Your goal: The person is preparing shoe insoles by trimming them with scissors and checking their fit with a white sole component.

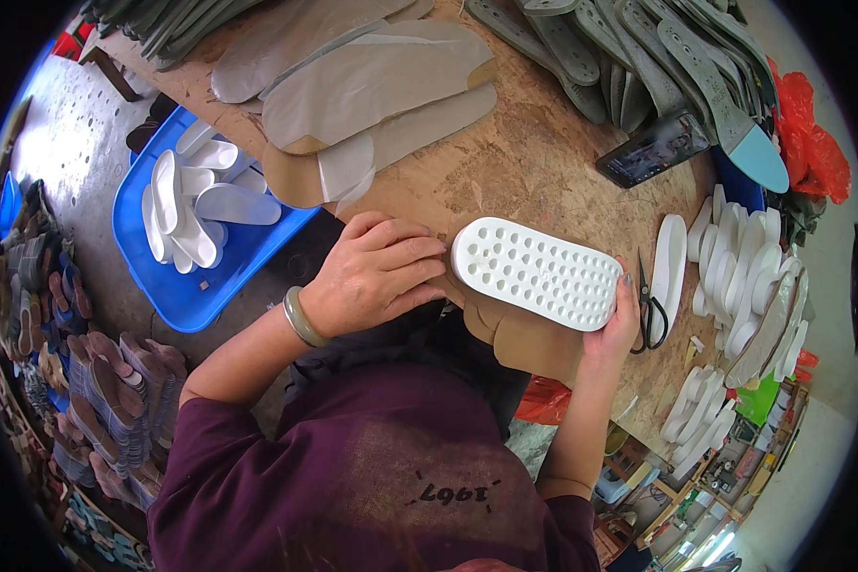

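sole (538, 273): white, dotted all over with rows of round holes
liner sheet (529, 340): plain tan
tabletop (534, 162): mottled light brown chipboard
bin (186, 291): bright blue, holding white soles
bangle (301, 318): pale grey-green
sleeve (353, 458): dark maroon
scissors (650, 307): black handles
stacked insoles (372, 81): grey on tan
bag (810, 143): red

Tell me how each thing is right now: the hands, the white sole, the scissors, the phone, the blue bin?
Left hand: flat, palm down on the table edge, holding nothing.
Right hand: gripping the end of the white sole.
White sole: holes facing up, lying on a tan insole.
Scissors: closed, flat on the table.
Phone: screen lit.
Blue bin: holding white soles.
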The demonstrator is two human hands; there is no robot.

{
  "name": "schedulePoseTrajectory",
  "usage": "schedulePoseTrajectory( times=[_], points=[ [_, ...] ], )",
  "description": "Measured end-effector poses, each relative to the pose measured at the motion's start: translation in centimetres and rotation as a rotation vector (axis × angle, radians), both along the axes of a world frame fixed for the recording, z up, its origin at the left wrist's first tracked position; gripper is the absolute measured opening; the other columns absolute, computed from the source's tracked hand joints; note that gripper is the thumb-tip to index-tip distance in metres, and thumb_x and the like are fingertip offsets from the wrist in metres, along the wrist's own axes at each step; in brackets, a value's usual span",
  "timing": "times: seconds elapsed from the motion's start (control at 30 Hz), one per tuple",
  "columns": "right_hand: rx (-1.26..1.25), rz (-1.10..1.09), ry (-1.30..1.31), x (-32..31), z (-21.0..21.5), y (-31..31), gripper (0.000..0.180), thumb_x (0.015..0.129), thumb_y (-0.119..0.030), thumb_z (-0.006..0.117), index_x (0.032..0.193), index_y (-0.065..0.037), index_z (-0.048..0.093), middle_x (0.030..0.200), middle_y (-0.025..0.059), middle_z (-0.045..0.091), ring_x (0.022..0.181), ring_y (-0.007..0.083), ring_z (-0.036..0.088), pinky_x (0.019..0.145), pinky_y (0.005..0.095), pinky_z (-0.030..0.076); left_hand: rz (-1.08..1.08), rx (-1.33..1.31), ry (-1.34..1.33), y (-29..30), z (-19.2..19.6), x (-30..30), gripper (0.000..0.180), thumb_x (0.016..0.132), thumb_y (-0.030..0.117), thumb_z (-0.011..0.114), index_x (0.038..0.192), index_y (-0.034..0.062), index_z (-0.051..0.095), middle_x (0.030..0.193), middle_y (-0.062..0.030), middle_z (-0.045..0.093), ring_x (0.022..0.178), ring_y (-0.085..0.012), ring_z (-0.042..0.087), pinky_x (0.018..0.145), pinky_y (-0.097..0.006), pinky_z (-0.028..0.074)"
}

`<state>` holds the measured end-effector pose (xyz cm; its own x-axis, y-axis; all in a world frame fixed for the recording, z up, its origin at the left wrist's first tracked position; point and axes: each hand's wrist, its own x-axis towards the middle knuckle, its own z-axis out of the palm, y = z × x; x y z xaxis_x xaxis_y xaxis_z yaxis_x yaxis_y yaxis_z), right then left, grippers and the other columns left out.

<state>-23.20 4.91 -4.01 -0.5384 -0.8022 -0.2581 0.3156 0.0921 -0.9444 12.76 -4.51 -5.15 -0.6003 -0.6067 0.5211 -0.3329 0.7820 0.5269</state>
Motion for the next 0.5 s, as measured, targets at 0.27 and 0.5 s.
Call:
schedulePoseTrajectory(
  times=[0.27, 0.5],
  points=[
    [0.004, -0.031, 0.01, 0.7, 0.3, -0.3, 0.038, 0.102, -0.018, 0.053, 0.131, 0.006, 0.054, 0.118, 0.0142, 0.067, 0.105, 0.0217, 0.068, 0.092, 0.0351, 0.055, 0.004, 0.003, -0.009, 0.1, 0.1, 0.1, 0.03, 0.077, 0.028, 0.081, 0.1, 0.0118, 0.071, 0.113, -0.0011, 0.07, 0.109, -0.0213, 0.062, 0.091, -0.04, 0.044],
    [0.013, -0.078, 0.009, 1.6, 1.0, -0.2, 0.034, 0.1, -0.014, 0.056, 0.128, 0.005, 0.058, 0.115, 0.0129, 0.069, 0.101, 0.0187, 0.068, 0.089, 0.0316, 0.055, 0.016, 0.051, -0.016, 0.3, 1.0, -0.3, 0.032, 0.073, 0.029, 0.083, 0.096, 0.0108, 0.071, 0.106, -0.0028, 0.069, 0.106, -0.0242, 0.062, 0.089, -0.039, 0.044]
  ],
)
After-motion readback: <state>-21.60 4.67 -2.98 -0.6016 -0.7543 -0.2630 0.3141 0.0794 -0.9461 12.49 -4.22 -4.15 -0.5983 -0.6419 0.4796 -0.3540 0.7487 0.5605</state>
